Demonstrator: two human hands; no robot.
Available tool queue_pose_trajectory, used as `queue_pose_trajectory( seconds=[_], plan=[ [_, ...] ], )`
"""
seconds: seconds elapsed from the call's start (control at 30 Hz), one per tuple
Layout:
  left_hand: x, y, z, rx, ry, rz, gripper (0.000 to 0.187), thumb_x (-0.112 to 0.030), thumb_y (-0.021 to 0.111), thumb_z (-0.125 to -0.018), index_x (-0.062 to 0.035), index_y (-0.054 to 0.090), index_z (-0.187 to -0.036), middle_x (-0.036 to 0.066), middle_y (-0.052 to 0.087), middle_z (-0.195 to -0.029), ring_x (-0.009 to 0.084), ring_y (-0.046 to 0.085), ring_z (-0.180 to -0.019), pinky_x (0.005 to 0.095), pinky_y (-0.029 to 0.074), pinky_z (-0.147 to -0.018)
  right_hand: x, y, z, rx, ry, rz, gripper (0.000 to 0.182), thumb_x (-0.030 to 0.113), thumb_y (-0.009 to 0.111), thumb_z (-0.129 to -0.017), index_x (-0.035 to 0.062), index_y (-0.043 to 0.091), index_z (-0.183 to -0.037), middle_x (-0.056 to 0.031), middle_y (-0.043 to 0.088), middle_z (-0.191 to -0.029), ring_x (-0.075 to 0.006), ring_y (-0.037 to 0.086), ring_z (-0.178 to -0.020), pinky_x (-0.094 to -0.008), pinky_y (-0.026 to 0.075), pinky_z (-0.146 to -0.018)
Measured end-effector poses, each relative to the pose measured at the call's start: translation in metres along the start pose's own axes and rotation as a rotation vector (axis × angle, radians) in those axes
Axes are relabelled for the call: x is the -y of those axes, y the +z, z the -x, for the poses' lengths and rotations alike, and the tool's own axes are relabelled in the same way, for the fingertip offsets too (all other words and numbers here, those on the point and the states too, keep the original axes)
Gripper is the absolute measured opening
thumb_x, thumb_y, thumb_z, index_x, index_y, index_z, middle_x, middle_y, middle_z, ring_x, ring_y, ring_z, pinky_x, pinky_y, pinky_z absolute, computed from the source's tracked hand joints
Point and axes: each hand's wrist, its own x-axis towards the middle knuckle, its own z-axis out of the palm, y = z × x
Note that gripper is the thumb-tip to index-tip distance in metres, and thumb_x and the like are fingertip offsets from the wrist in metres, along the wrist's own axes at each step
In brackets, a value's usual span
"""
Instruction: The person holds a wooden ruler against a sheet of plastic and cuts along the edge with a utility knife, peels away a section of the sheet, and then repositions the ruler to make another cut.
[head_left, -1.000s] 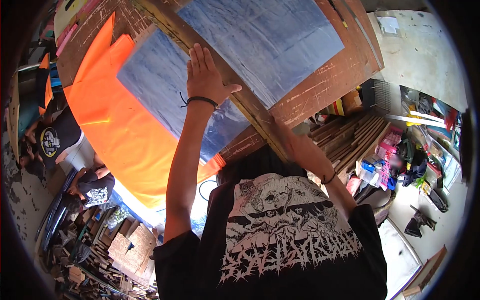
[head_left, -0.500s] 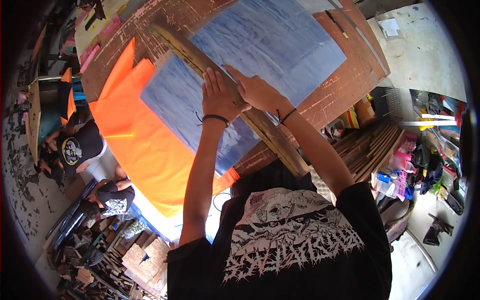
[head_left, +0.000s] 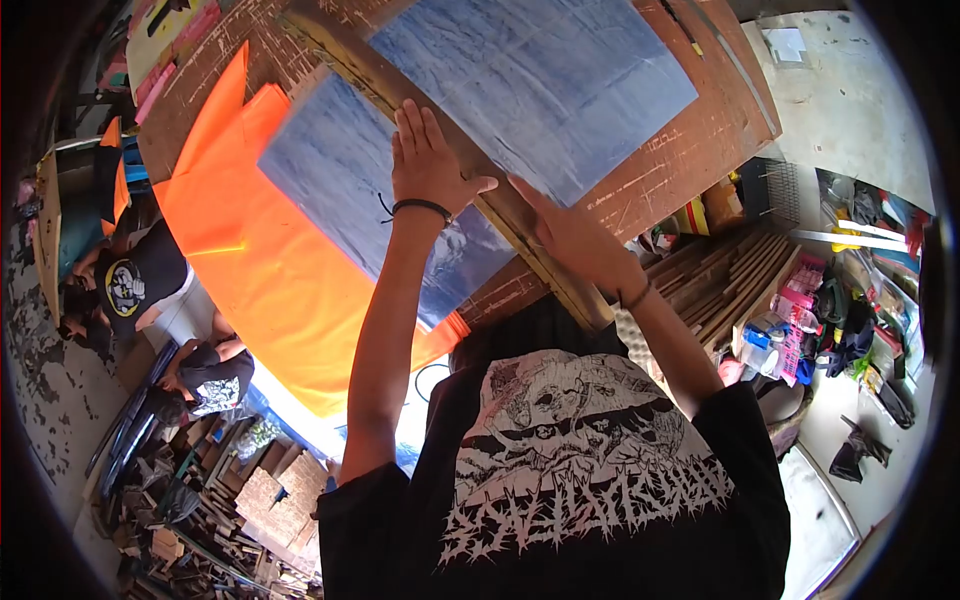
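My left hand (head_left: pixel 428 170) presses flat on a long wooden bar (head_left: pixel 350 72), its fingers stretched and thumb out to the side. The bar lies diagonally across a blue patterned sheet (head_left: pixel 545 85), whose other part shows on the bar's left side. My right hand (head_left: pixel 588 245) is at the bar's right edge, lower down, with the index finger extended along it and the other fingers curled under. Whatever those curled fingers grip is hidden. Orange material (head_left: pixel 270 270) lies to the left, beside the blue sheet.
The brown board (head_left: pixel 640 190) under the sheet is scratched. Two other people, in dark shirts (head_left: pixel 145 275) (head_left: pixel 215 380), are at the left. Wood strips (head_left: pixel 735 290) lie at the right, near a pink basket (head_left: pixel 797 325). Scrap wood (head_left: pixel 215 480) is piled at the lower left.
My right hand has slid down along the bar, toward my body and away from my left hand. My left hand stays flat on the bar. The whole view has shifted slightly.
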Motion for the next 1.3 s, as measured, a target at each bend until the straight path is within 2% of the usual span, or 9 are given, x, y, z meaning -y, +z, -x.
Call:
queue_pose_trajectory(
  seconds=[0.27,0.37,0.5,0.7,0.93,1.03,1.13,1.23,1.3],
  plan=[
    [0.000,0.002,0.003,-0.017,0.012,-0.014,0.134,-0.064,0.081,-0.070,0.0131,0.011,-0.155,0.032,0.005,-0.165,0.0419,0.008,-0.155,0.0489,0.019,-0.124,-0.015,0.008,0.086,0.088,0.198,-0.010,0.069,0.006,0.051,-0.094,0.0141,0.027,-0.159,-0.0287,0.064,-0.078,-0.0462,0.065,-0.069,-0.0553,0.050,-0.066],
    [-0.001,-0.001,0.003,-0.007,0.014,-0.008,0.135,-0.064,0.081,-0.070,0.0132,0.011,-0.155,0.032,0.005,-0.165,0.0420,0.008,-0.155,0.0487,0.018,-0.124,-0.018,-0.002,0.111,0.156,0.271,-0.137,0.066,0.006,0.050,-0.096,0.0141,0.028,-0.158,-0.0287,0.063,-0.077,-0.0471,0.064,-0.070,-0.0546,0.048,-0.066],
    [-0.001,0.000,0.002,-0.006,0.013,-0.009,0.136,-0.064,0.082,-0.069,0.0126,0.009,-0.156,0.031,0.004,-0.165,0.0406,0.005,-0.156,0.0484,0.016,-0.125,-0.001,-0.021,0.055,-0.169,0.064,-0.259,0.062,0.010,0.047,-0.099,0.0163,0.029,-0.157,-0.0288,0.062,-0.074,-0.0466,0.063,-0.069,-0.0542,0.047,-0.065],
    [0.000,-0.001,0.001,0.060,-0.007,-0.030,0.139,-0.066,0.081,-0.068,0.0120,0.007,-0.156,0.030,0.000,-0.166,0.0386,0.001,-0.156,0.0488,0.015,-0.125,-0.002,-0.003,-0.093,-0.128,-0.081,-0.178,0.065,0.011,0.047,-0.099,0.0196,0.025,-0.160,-0.0225,0.065,-0.072,-0.0390,0.063,-0.061,-0.0494,0.048,-0.059],
    [0.000,0.002,0.000,0.055,-0.013,-0.047,0.142,-0.066,0.083,-0.066,0.0115,0.005,-0.156,0.031,0.000,-0.165,0.0394,0.001,-0.156,0.0491,0.015,-0.125,0.016,0.007,-0.123,-0.104,-0.154,-0.075,0.066,0.011,0.050,-0.098,0.0201,0.027,-0.159,-0.0208,0.067,-0.072,-0.0352,0.067,-0.061,-0.0476,0.052,-0.059],
    [0.003,0.003,0.000,0.060,-0.004,-0.090,0.142,-0.066,0.083,-0.066,0.0113,0.006,-0.156,0.031,-0.001,-0.165,0.0394,0.001,-0.156,0.0487,0.014,-0.125,0.024,-0.002,-0.100,-0.037,-0.077,-0.006,0.067,0.012,0.050,-0.098,0.0189,0.026,-0.159,-0.0222,0.067,-0.074,-0.0378,0.067,-0.063,-0.0493,0.053,-0.060],
    [0.004,0.004,0.000,0.028,0.005,-0.037,0.141,-0.066,0.083,-0.066,0.0115,0.006,-0.156,0.031,0.000,-0.165,0.0397,0.002,-0.156,0.0481,0.014,-0.125,0.010,0.004,-0.080,-0.072,-0.157,-0.107,0.068,0.012,0.050,-0.097,0.0180,0.025,-0.160,-0.0224,0.066,-0.071,-0.0406,0.064,-0.060,-0.0505,0.051,-0.060],
    [-0.002,-0.002,0.000,0.056,-0.019,-0.014,0.139,-0.065,0.082,-0.068,0.0121,0.007,-0.156,0.031,0.001,-0.165,0.0401,0.002,-0.156,0.0479,0.014,-0.125,0.000,-0.006,-0.025,0.014,-0.072,-0.010,0.071,0.015,0.056,-0.093,0.0110,0.027,-0.158,-0.0261,0.067,-0.077,-0.0434,0.066,-0.066,-0.0518,0.052,-0.062],
    [-0.002,-0.002,0.000,0.029,0.001,-0.002,0.138,-0.066,0.081,-0.068,0.0124,0.008,-0.156,0.031,0.001,-0.165,0.0404,0.003,-0.156,0.0478,0.014,-0.125,-0.008,-0.001,0.014,0.055,0.002,0.079,0.069,0.011,0.054,-0.093,0.0124,0.029,-0.157,-0.0262,0.066,-0.075,-0.0431,0.065,-0.064,-0.0519,0.051,-0.061]
  ],
)
